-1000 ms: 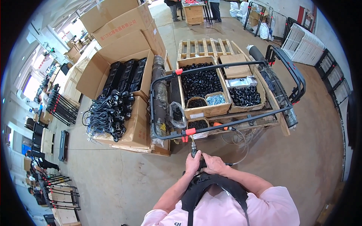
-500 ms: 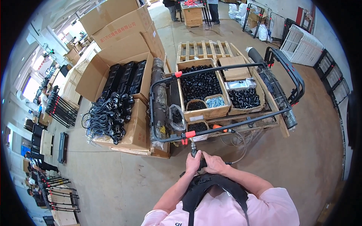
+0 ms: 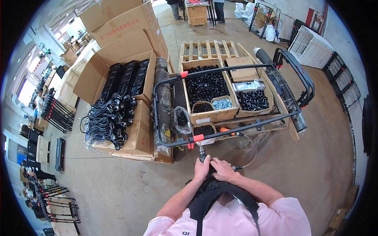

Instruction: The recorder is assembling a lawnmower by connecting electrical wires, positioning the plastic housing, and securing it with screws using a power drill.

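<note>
Head view: left hand [image 3: 202, 168] and right hand [image 3: 223, 169] both grasp the drill [image 3: 202, 154], its tip near the red clip [image 3: 199, 137] of the frame [image 3: 155, 114] spanning the parts box [image 3: 214, 117]; contact is unclear. Since a second ago, mainly the view shifts; work seemingly stays at that clip.

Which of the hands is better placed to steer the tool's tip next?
Probably the left hand: it grips the power tool close behind its metal nose, below the red clip. The right hand sits beside it, nearer the hose.
</note>
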The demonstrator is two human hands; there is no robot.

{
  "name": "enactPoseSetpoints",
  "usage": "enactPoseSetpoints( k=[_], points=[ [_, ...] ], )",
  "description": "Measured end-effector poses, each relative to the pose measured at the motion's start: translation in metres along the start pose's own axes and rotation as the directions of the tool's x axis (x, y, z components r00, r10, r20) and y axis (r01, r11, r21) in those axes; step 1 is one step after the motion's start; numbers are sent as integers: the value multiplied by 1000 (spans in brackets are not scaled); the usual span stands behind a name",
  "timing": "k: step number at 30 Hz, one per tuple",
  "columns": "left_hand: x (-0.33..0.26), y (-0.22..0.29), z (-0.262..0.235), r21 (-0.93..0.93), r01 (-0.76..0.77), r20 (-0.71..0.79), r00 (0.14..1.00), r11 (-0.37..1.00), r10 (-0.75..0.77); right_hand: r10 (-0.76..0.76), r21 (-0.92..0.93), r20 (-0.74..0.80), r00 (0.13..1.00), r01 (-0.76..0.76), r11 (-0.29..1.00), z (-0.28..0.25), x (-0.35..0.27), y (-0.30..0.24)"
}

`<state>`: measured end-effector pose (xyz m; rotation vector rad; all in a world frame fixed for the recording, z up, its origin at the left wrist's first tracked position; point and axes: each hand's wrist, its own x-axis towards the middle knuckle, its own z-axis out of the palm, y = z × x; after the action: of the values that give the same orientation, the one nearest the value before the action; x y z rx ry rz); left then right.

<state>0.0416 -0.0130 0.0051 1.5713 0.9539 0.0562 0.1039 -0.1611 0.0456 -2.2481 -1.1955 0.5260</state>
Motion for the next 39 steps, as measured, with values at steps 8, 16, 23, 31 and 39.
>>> enactPoseSetpoints(
  k=[8, 16, 23, 31, 39],
  points=[
    [1, -16, -4, -7, 9, 48, 999, 1000, -9, 37, -34, 56, 998, -35, 999, -2, -5, -12],
    [-10, -11, -15, 14, 18, 158, 987, 1000, -20, 75, -10, 43, 996, -74, 997, 0, -15, -23],
    [0, -60, -13, 179, 107, 401, 900, 978, -171, 249, 69, 168, 954, -264, 962, 18, -47, -7],
    [23, 8, 28, 300, -166, 788, 598, 940, -146, 909, 324, 117, 401, -880, 347, -64, -105, 51],
    [55, 137, 117, 11, -134, 738, 670, 991, 82, 970, 587, -76, 232, -776, 232, -156, -119, 212]
  ],
)
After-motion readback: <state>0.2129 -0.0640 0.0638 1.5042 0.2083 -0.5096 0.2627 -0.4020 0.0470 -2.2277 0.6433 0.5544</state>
